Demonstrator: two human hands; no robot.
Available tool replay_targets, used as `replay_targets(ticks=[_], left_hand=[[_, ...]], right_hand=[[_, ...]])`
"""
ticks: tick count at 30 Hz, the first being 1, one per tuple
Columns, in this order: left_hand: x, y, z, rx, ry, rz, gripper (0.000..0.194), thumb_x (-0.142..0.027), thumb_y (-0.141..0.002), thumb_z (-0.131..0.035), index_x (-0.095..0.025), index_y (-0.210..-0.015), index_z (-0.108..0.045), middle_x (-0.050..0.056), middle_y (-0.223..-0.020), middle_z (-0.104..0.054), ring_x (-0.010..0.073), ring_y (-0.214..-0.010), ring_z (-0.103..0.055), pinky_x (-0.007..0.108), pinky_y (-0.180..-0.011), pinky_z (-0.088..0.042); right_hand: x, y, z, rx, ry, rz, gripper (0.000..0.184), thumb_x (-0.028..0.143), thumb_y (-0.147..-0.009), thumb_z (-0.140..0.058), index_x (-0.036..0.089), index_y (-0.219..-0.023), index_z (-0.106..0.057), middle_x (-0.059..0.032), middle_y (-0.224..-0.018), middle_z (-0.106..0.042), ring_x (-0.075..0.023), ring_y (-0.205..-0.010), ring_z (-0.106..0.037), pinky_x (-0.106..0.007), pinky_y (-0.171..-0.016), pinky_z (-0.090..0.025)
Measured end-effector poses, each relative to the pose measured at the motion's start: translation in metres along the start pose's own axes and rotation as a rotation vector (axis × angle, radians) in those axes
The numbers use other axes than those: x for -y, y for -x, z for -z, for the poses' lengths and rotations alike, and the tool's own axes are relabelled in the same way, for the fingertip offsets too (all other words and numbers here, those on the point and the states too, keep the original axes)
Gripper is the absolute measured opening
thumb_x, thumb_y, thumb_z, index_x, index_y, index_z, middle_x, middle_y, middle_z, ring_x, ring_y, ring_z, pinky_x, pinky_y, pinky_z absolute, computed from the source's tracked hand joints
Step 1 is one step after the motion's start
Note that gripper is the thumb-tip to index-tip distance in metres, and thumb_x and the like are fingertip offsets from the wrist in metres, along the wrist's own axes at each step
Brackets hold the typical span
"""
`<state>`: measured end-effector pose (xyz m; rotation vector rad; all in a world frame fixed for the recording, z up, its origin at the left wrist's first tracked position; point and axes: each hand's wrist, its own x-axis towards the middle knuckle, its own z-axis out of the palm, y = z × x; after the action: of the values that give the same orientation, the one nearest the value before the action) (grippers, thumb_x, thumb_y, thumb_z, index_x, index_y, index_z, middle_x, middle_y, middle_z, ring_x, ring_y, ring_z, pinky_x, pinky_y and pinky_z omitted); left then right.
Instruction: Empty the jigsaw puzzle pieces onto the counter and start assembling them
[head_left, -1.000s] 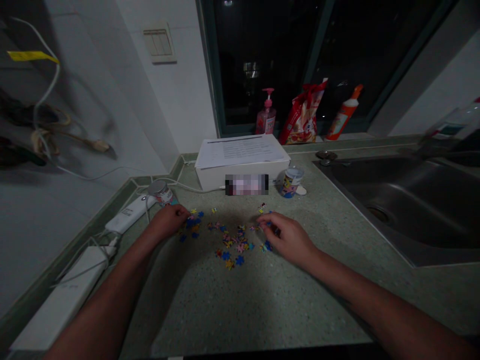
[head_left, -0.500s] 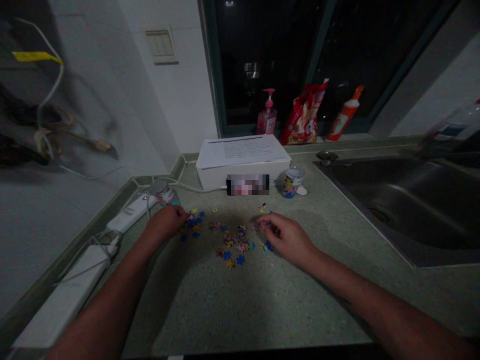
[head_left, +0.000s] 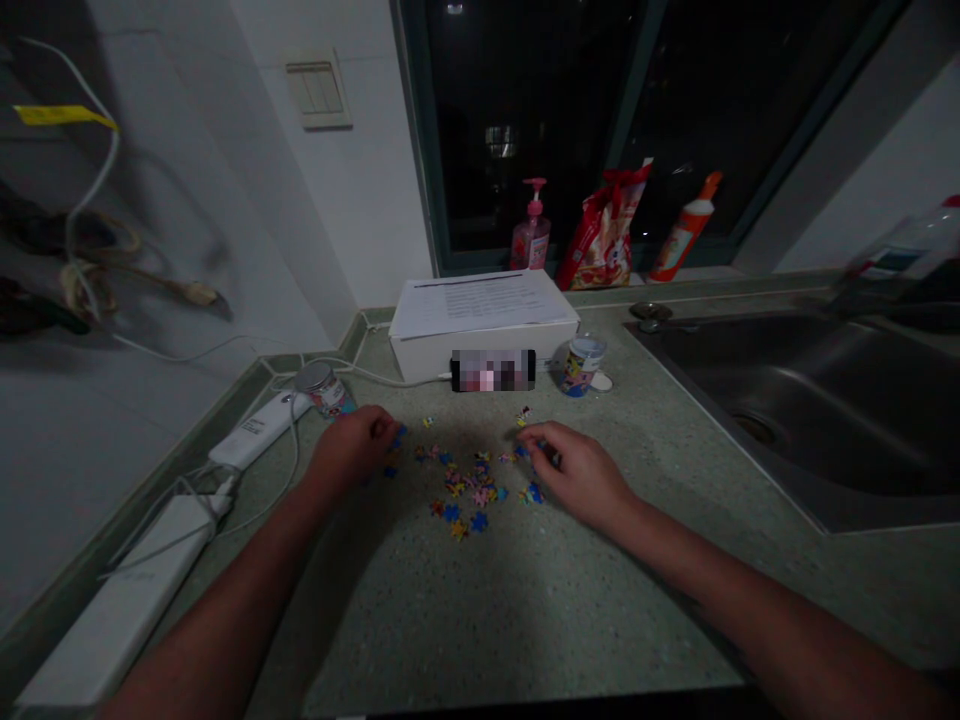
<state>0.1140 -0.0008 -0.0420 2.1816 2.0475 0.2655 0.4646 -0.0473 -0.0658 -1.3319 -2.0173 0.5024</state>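
Scattered on the speckled green countertop (head_left: 480, 600) lies a small heap of colourful jigsaw pieces (head_left: 469, 480), mostly blue, yellow and pink. My left hand (head_left: 351, 447) rests with curled fingers over the heap's left side, covering some pieces. Only a blue piece (head_left: 399, 433) shows past its fingertips. My right hand (head_left: 577, 475) sits at the heap's right side, fingertips down among the pieces. Whether either hand holds a piece is hidden by the fingers.
Behind the pieces stands a white box (head_left: 480, 350) topped with printed paper. A printed tin (head_left: 324, 388) and a cup (head_left: 581, 365) flank it. A steel sink (head_left: 795, 400) lies right; a white power strip (head_left: 120, 600) lies left.
My left hand has moved right and slightly up, onto the blue pieces at the heap's left side, now covering them. My right hand has shifted only slightly.
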Motion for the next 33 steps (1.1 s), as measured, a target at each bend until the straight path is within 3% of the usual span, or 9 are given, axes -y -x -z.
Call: replay_targets(ticks=[5, 10, 20, 27, 33], left_hand=[[-0.009, 0.006, -0.009, -0.005, 0.042, -0.183, 0.025, -0.038, -0.101, -0.054, -0.021, -0.097, -0.072, 0.007, -0.095, -0.075, 0.0213, -0.082, -0.067, 0.03, -0.071, -0.042], [-0.012, 0.007, -0.009, 0.002, 0.049, -0.167, 0.021, -0.035, -0.099, -0.057, -0.022, -0.098, -0.073, 0.006, -0.096, -0.075, 0.021, -0.081, -0.067, 0.03, -0.072, -0.043], [-0.011, 0.007, -0.01, -0.045, 0.054, -0.179, 0.023, -0.036, -0.101, -0.055, -0.02, -0.095, -0.071, 0.006, -0.091, -0.072, 0.0203, -0.078, -0.064, 0.031, -0.07, -0.041], [-0.009, 0.006, -0.012, -0.031, 0.043, -0.154, 0.023, -0.038, -0.101, -0.056, -0.022, -0.095, -0.071, 0.006, -0.091, -0.073, 0.0205, -0.078, -0.065, 0.031, -0.07, -0.041], [-0.009, 0.006, -0.012, -0.034, 0.042, -0.167, 0.023, -0.037, -0.101, -0.055, -0.022, -0.096, -0.072, 0.006, -0.093, -0.074, 0.0211, -0.081, -0.066, 0.031, -0.072, -0.043]], right_hand=[[-0.001, -0.003, 0.005, 0.011, 0.049, -0.035, 0.033, 0.024, -0.1, -0.049, 0.023, -0.119, -0.076, -0.0094, -0.111, -0.081, -0.023, -0.087, -0.075, -0.037, -0.078, -0.055], [-0.008, -0.007, 0.011, 0.017, 0.132, -0.063, 0.032, 0.021, -0.098, -0.052, 0.024, -0.116, -0.078, -0.0096, -0.106, -0.082, -0.0245, -0.087, -0.075, -0.038, -0.078, -0.054], [-0.009, -0.012, 0.032, 0.162, 0.249, -0.131, 0.02, 0.02, -0.096, -0.06, 0.025, -0.102, -0.078, -0.0056, -0.095, -0.082, -0.0236, -0.079, -0.074, -0.035, -0.069, -0.047], [-0.018, -0.009, 0.032, 0.092, 0.437, -0.087, 0.022, 0.022, -0.096, -0.057, 0.024, -0.086, -0.077, -0.0103, -0.091, -0.08, -0.0221, -0.068, -0.068, -0.035, -0.061, -0.042], [-0.031, -0.006, 0.031, 0.154, 0.495, -0.103, 0.021, 0.018, -0.089, -0.059, 0.024, -0.073, -0.071, -0.01, -0.081, -0.076, -0.0203, -0.06, -0.062, -0.034, -0.056, -0.036]])
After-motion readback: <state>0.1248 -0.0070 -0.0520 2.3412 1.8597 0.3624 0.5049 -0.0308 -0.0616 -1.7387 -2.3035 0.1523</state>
